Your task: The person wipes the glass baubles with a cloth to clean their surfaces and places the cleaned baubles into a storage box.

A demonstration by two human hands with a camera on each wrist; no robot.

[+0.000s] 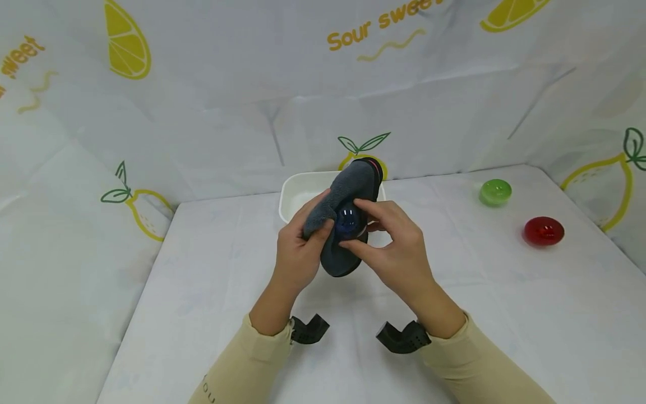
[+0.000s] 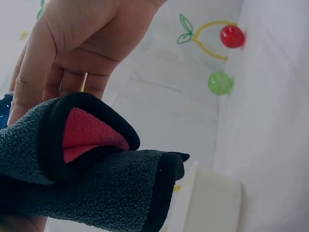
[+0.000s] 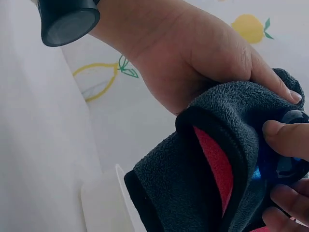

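A dark grey towelling cloth (image 1: 348, 185) with black edging is folded and bunched in my left hand (image 1: 299, 249), the thumb on top. Part of its pink underside shows in both wrist views. Against the cloth sits a shiny dark blue ball (image 1: 348, 220), also seen in the right wrist view with a blue glint (image 3: 288, 169). My right hand (image 1: 401, 241) pinches this ball between thumb and fingers, and the cloth wraps behind it. Both hands are raised over the middle of the table.
Behind the hands stands a white rectangular tub (image 1: 295, 193), partly hidden by the cloth. To the right on the white-covered table (image 1: 212, 314) lie a green translucent ball (image 1: 495, 192) and a red one (image 1: 543, 231). A lemon-print sheet (image 1: 217, 123) hangs at the back.
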